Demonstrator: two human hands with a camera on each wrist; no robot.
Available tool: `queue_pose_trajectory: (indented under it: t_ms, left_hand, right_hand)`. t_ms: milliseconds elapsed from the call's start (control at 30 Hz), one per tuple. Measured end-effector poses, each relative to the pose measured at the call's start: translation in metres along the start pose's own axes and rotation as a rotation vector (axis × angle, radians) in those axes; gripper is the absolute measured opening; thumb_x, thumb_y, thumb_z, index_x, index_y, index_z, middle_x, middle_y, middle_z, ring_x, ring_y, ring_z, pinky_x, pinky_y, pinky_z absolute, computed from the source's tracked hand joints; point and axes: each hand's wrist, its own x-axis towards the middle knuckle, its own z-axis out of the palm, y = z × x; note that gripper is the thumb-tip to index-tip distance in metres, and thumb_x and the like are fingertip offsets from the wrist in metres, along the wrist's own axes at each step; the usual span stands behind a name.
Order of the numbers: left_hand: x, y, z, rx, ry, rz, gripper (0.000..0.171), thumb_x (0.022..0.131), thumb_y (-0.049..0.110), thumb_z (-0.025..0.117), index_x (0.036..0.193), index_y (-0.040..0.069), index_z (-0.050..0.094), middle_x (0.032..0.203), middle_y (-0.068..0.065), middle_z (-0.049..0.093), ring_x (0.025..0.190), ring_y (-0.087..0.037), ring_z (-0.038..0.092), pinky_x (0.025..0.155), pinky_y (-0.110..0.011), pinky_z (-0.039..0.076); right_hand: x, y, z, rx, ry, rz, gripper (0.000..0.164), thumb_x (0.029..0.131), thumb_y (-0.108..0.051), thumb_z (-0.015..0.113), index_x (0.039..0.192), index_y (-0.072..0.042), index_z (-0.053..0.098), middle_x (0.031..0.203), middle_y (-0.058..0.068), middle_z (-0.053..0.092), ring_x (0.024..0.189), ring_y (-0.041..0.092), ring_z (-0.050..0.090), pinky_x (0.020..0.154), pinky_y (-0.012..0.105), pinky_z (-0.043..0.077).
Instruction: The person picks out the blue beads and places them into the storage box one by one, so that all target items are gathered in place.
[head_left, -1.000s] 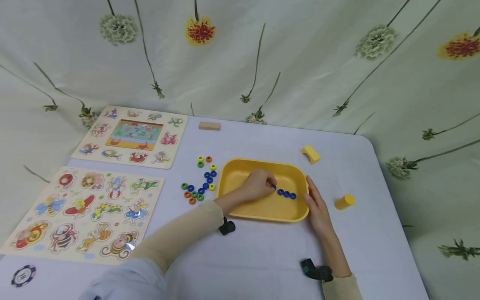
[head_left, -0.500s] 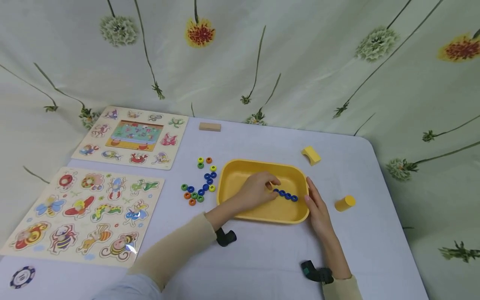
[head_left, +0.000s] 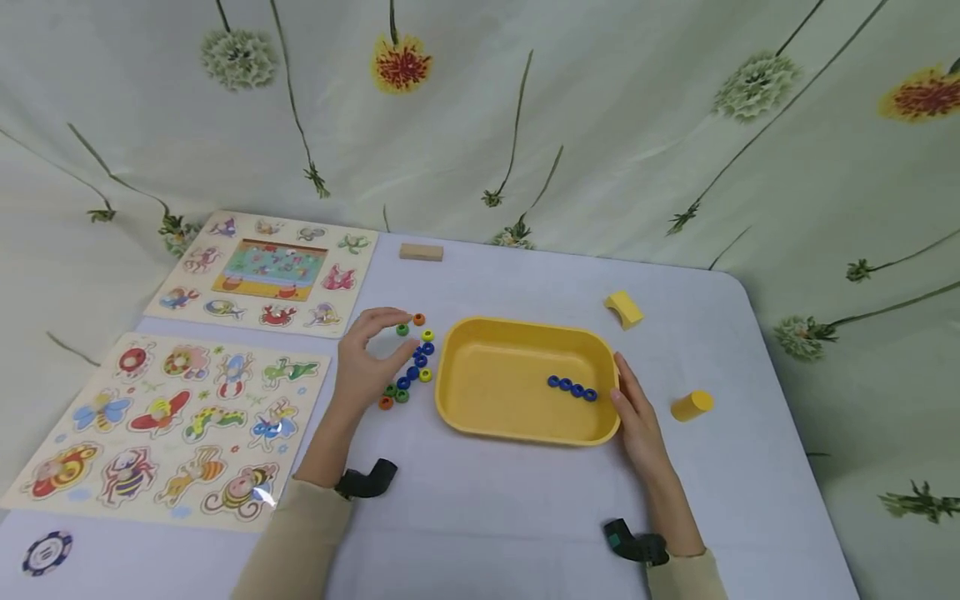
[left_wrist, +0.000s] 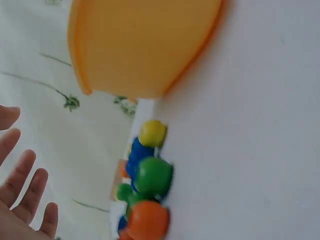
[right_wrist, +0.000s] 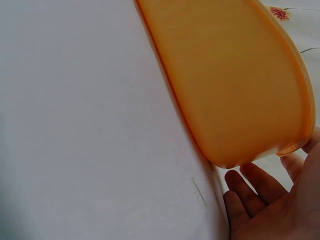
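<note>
My left hand (head_left: 363,362) hovers at the left side of a cluster of small round beads (head_left: 412,372), thumb and fingers spread apart with nothing between them. The beads are blue, green, yellow and orange, and the hand covers some of them. In the left wrist view, an orange bead (left_wrist: 148,220) and a green bead (left_wrist: 154,176) lie closest. A yellow tray (head_left: 487,425) stands right of the cluster, and a short row of blue beads (head_left: 572,387) sits in its right part. Against the tray's right end rests my right hand (head_left: 639,421), fingers extended along the outer wall.
Two picture puzzle boards (head_left: 168,323) (head_left: 180,508) lie on the left. Behind the beads is a wooden block (head_left: 422,252). A yellow arch block (head_left: 624,309) and a yellow cylinder (head_left: 692,406) stand on the right. A poker chip (head_left: 47,553) lies at the front left.
My left hand has let go of a blue bead at the left end of the row in the tray, then moved left to the loose beads. My right hand stays at the tray.
</note>
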Motion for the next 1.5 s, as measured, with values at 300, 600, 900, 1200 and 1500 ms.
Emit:
queue_pose_trajectory:
  t_ms: [300,600,900,1200,1500]
  left_hand:
    - [-0.009,-0.083,0.003,0.002,-0.016,-0.219,0.032,0.078,0.019,0.068,0.107,0.009,0.062,0.109,-0.003,0.057,0.104,-0.016,0.048,0.094,-0.04,0.035]
    - [-0.012,-0.095,0.013,0.136,-0.068,-0.245,0.031,0.078,0.02,0.067,0.109,0.018,0.062,0.108,0.001,0.055,0.106,-0.015,0.049,0.095,-0.036,0.037]
    - [-0.009,-0.092,0.018,0.337,-0.137,-0.231,0.03,0.079,0.021,0.065,0.108,0.016,0.064,0.109,-0.005,0.054,0.107,-0.025,0.045,0.092,-0.043,0.033]
    - [-0.005,-0.091,0.018,0.383,-0.142,-0.234,0.025,0.078,0.022,0.067,0.101,0.013,0.066,0.106,-0.006,0.055,0.104,-0.025,0.047,0.091,-0.043,0.035]
    - [0.013,-0.015,0.043,0.306,-0.086,-0.036,0.022,0.074,0.014,0.069,0.095,0.007,0.066,0.088,-0.006,0.062,0.076,-0.017,0.057,0.068,-0.032,0.049]
  right_hand:
    - [-0.001,0.003,0.001,0.021,0.0,-0.006,0.047,0.095,-0.026,0.037,0.14,-0.031,0.023,0.144,-0.014,0.022,0.134,0.009,0.017,0.108,0.04,0.016]
    - [-0.01,-0.016,0.002,0.011,0.01,0.002,0.047,0.096,-0.018,0.034,0.141,-0.023,0.022,0.146,-0.009,0.02,0.135,0.012,0.015,0.109,0.041,0.015]
    - [-0.011,-0.016,0.002,0.009,0.014,0.007,0.047,0.096,-0.018,0.034,0.141,-0.023,0.022,0.146,-0.008,0.02,0.135,0.013,0.015,0.109,0.041,0.015]
    - [-0.01,-0.019,0.003,0.015,0.015,0.001,0.047,0.096,-0.018,0.035,0.141,-0.022,0.022,0.146,-0.007,0.02,0.135,0.014,0.016,0.109,0.041,0.015]
    - [-0.002,-0.004,0.001,0.031,-0.005,-0.018,0.046,0.096,-0.022,0.036,0.14,-0.031,0.024,0.146,-0.009,0.021,0.135,0.013,0.017,0.109,0.041,0.015]
